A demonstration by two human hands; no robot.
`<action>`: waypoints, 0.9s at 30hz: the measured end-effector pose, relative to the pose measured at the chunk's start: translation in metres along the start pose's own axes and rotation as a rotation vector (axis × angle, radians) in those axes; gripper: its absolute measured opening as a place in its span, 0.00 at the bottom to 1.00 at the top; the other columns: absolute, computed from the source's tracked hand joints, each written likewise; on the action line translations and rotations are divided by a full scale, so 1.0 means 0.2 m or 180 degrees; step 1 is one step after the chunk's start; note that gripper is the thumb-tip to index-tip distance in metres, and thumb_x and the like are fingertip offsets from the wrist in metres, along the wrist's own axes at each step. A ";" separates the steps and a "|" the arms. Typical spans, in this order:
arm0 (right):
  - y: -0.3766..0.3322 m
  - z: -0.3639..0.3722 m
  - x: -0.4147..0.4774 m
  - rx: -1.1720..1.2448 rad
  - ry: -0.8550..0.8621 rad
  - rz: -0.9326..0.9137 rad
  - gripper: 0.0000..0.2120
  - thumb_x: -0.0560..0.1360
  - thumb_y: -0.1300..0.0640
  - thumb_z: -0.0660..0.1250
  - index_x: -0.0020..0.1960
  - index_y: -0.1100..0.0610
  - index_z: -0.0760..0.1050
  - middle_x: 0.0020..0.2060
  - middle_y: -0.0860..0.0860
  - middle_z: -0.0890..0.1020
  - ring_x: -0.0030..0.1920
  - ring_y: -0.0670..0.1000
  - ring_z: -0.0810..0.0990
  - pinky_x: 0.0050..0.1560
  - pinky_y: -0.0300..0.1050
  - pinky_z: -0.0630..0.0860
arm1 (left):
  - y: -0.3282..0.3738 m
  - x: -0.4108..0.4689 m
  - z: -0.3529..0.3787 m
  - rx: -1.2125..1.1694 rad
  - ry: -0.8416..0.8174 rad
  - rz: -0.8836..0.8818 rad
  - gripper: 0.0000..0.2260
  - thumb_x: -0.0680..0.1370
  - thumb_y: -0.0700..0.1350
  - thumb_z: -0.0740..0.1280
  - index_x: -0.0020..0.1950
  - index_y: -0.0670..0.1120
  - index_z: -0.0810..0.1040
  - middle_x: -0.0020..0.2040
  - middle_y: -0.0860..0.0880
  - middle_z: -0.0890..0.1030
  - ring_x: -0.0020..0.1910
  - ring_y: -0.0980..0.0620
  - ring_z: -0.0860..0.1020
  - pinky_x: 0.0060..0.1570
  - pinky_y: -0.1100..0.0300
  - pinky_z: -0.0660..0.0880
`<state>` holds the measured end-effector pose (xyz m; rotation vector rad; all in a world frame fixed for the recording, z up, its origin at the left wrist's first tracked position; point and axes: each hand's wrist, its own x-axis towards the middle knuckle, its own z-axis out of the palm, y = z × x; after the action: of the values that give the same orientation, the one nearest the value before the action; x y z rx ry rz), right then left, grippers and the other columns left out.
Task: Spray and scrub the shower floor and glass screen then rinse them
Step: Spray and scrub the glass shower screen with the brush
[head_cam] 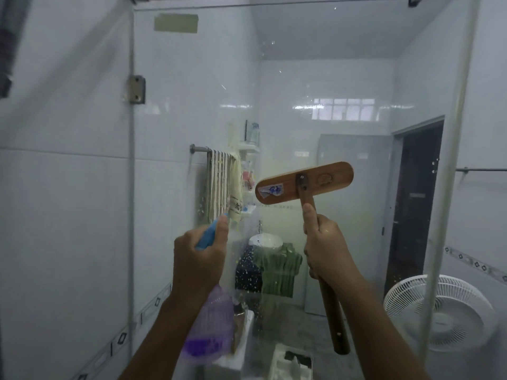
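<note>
Both curled, L-hand (199, 260) round sprayer (213, 325); R-hand (326, 250) brush (304, 182)

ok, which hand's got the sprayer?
The left hand, gripping the purple spray bottle at its blue trigger head. The right hand grips the wooden scrub brush by its handle.

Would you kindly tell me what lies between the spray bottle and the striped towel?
The glass screen, speckled with droplets; the head view shows the towel through it, the bottle on this side.
</note>
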<state>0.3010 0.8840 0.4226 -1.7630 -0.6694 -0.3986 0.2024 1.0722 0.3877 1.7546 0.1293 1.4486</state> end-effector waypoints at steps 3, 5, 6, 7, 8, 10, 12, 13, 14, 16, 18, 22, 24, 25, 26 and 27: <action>-0.05 0.06 -0.01 -0.0345 -0.0215 -0.0060 0.25 0.82 0.37 0.49 0.40 0.54 0.71 0.30 0.50 0.73 0.30 0.49 0.72 0.32 0.45 0.70 | 0.05 0.08 -0.04 0.0013 0.0168 0.0173 0.30 0.77 0.65 0.60 0.33 0.40 0.77 0.28 0.42 0.79 0.28 0.42 0.79 0.29 0.42 0.78; -0.15 0.10 0.05 -0.0569 -0.0340 -0.0127 0.24 0.82 0.37 0.49 0.41 0.53 0.71 0.32 0.50 0.75 0.32 0.49 0.75 0.31 0.42 0.69 | 0.10 0.13 -0.05 0.0051 0.0163 0.0286 0.27 0.80 0.64 0.61 0.33 0.43 0.77 0.29 0.45 0.80 0.28 0.46 0.80 0.30 0.43 0.79; -0.22 0.12 0.09 -0.0637 -0.0367 -0.0201 0.25 0.82 0.37 0.48 0.42 0.53 0.72 0.33 0.50 0.76 0.33 0.50 0.76 0.30 0.43 0.70 | 0.12 0.15 -0.05 0.0083 0.0161 0.0367 0.25 0.80 0.62 0.62 0.33 0.45 0.77 0.29 0.47 0.80 0.27 0.48 0.80 0.30 0.45 0.79; -0.29 0.13 0.15 -0.0650 -0.0374 -0.0270 0.26 0.82 0.36 0.48 0.43 0.54 0.72 0.34 0.51 0.76 0.34 0.51 0.77 0.28 0.43 0.71 | 0.14 0.17 -0.06 0.0124 0.0164 0.0441 0.23 0.80 0.61 0.61 0.33 0.47 0.76 0.29 0.48 0.80 0.27 0.50 0.80 0.28 0.48 0.79; -0.37 0.15 0.21 -0.0615 -0.0360 -0.0320 0.26 0.82 0.36 0.48 0.46 0.55 0.73 0.35 0.52 0.76 0.34 0.52 0.77 0.26 0.43 0.72 | 0.16 0.20 -0.06 0.0170 0.0176 0.0491 0.21 0.79 0.60 0.61 0.33 0.49 0.75 0.30 0.49 0.80 0.27 0.51 0.80 0.27 0.51 0.79; -0.54 0.18 0.32 -0.0525 -0.0317 -0.0333 0.27 0.82 0.36 0.47 0.52 0.57 0.73 0.38 0.52 0.76 0.35 0.51 0.77 0.26 0.44 0.76 | 0.18 0.23 -0.08 0.0200 0.0230 0.0525 0.17 0.78 0.60 0.61 0.33 0.52 0.73 0.30 0.54 0.80 0.28 0.56 0.80 0.25 0.61 0.78; -0.66 0.22 0.41 -0.0465 -0.0331 -0.0344 0.26 0.82 0.36 0.47 0.56 0.55 0.72 0.40 0.52 0.76 0.36 0.50 0.77 0.33 0.50 0.81 | 0.20 0.24 -0.10 0.0126 0.0326 0.0528 0.14 0.77 0.57 0.63 0.34 0.55 0.73 0.30 0.58 0.78 0.29 0.61 0.80 0.24 0.71 0.74; -0.68 0.25 0.43 -0.0452 -0.0355 -0.0338 0.26 0.82 0.36 0.47 0.56 0.56 0.72 0.40 0.52 0.76 0.35 0.50 0.77 0.35 0.51 0.83 | 0.21 0.23 -0.12 0.0107 0.0357 0.0530 0.12 0.78 0.55 0.63 0.34 0.55 0.73 0.30 0.59 0.78 0.29 0.63 0.80 0.25 0.73 0.73; -0.68 0.27 0.43 -0.0465 -0.0391 -0.0326 0.27 0.82 0.36 0.47 0.55 0.57 0.72 0.40 0.53 0.77 0.35 0.50 0.77 0.34 0.52 0.83 | 0.21 0.23 -0.13 0.0108 0.0385 0.0533 0.13 0.79 0.54 0.64 0.34 0.55 0.73 0.30 0.60 0.77 0.30 0.64 0.80 0.25 0.74 0.72; -0.55 0.33 0.35 -0.0598 -0.0511 -0.0303 0.30 0.81 0.35 0.47 0.56 0.58 0.73 0.44 0.54 0.78 0.37 0.52 0.78 0.30 0.48 0.79 | 0.20 0.21 -0.17 0.0109 0.0426 0.0512 0.14 0.80 0.51 0.65 0.34 0.50 0.75 0.30 0.59 0.77 0.30 0.64 0.80 0.25 0.74 0.72; -0.36 0.41 0.20 -0.0975 -0.0709 -0.0355 0.31 0.81 0.34 0.46 0.59 0.58 0.75 0.49 0.54 0.79 0.44 0.53 0.78 0.40 0.48 0.77 | 0.18 0.21 -0.21 0.0118 0.0448 0.0466 0.17 0.79 0.53 0.65 0.35 0.44 0.78 0.28 0.57 0.78 0.28 0.63 0.80 0.25 0.72 0.73; -0.29 0.48 0.06 -0.1383 -0.1190 -0.0425 0.30 0.81 0.34 0.47 0.55 0.57 0.75 0.44 0.52 0.79 0.42 0.50 0.77 0.48 0.51 0.77 | 0.17 0.22 -0.30 0.0285 0.0506 0.0480 0.22 0.76 0.61 0.61 0.35 0.44 0.78 0.28 0.56 0.78 0.29 0.59 0.80 0.26 0.67 0.76; -0.44 0.45 0.17 -0.1244 -0.1056 -0.0522 0.28 0.82 0.35 0.48 0.57 0.58 0.74 0.43 0.52 0.78 0.38 0.48 0.76 0.43 0.50 0.77 | 0.17 0.23 -0.33 0.0301 0.0556 0.0512 0.22 0.77 0.60 0.62 0.36 0.42 0.79 0.28 0.52 0.79 0.28 0.54 0.80 0.27 0.58 0.79; -0.52 0.42 0.25 -0.1163 -0.0884 -0.0578 0.29 0.82 0.36 0.48 0.58 0.59 0.73 0.43 0.52 0.78 0.37 0.49 0.76 0.40 0.50 0.77 | 0.18 0.24 -0.34 0.0305 0.0583 0.0520 0.22 0.78 0.58 0.63 0.36 0.41 0.79 0.28 0.49 0.79 0.28 0.51 0.80 0.28 0.53 0.80; -0.61 0.38 0.33 -0.1078 -0.0698 -0.0619 0.30 0.82 0.36 0.47 0.59 0.60 0.72 0.44 0.53 0.78 0.37 0.50 0.77 0.38 0.50 0.78 | 0.17 0.25 -0.34 0.0313 0.0612 0.0525 0.22 0.79 0.57 0.64 0.36 0.40 0.79 0.29 0.46 0.79 0.27 0.48 0.79 0.30 0.50 0.81; -0.69 0.35 0.41 -0.1002 -0.0548 -0.0598 0.31 0.82 0.36 0.47 0.59 0.62 0.72 0.44 0.54 0.77 0.36 0.51 0.77 0.35 0.49 0.79 | 0.17 0.26 -0.34 0.0316 0.0630 0.0531 0.22 0.79 0.56 0.65 0.36 0.40 0.79 0.29 0.44 0.79 0.27 0.47 0.79 0.31 0.48 0.81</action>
<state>0.2743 0.9947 0.5539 -2.0556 -0.9400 -0.5057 0.1466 1.1151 0.4489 1.7309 0.1645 1.7636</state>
